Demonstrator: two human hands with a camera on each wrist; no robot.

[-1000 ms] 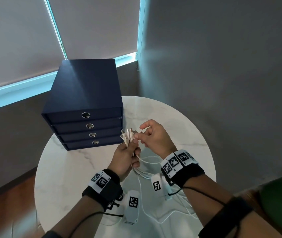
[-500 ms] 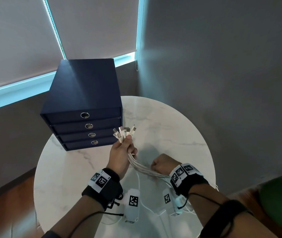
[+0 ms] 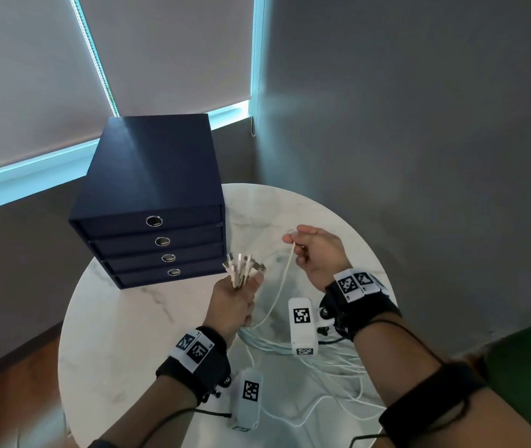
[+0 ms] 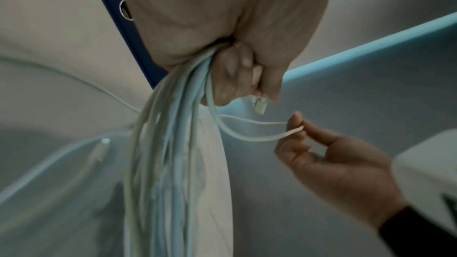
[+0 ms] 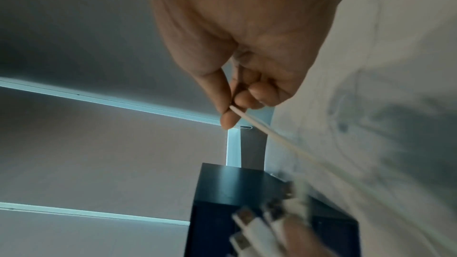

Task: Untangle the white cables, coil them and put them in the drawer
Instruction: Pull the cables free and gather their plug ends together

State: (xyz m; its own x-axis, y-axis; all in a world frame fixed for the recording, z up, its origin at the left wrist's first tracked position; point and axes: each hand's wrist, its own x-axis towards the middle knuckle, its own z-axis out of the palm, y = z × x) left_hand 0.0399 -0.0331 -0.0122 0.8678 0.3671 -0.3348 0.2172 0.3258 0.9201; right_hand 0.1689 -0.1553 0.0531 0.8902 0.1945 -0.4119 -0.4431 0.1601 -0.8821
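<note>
On the far left of the round marble table [image 3: 122,334] sits the navy drawer unit [image 3: 151,176], four drawers stacked, each with one round metal pull, and all four are closed, so whatever is inside cannot be seen. Just right of its lower drawers, the left hand [image 3: 235,305] is fisted around a bundle of white cables [image 4: 168,144], fingers curled tight, with the connector ends [image 3: 243,270] fanning up out of the top of the fist; about five or six plugs, the exact count is hard to tell. Below the fist the bundle hangs down and spills into loose loops on the near right of the tabletop. Over to the right, the right hand [image 3: 319,253] is raised above the table, thumb and forefinger pinching one single cable [image 3: 281,286], other fingers curled in. That one strand runs in a curve from the pinch down to the bottom of the left fist. Two hands, one bundle, one strand drawn apart from it.
</note>
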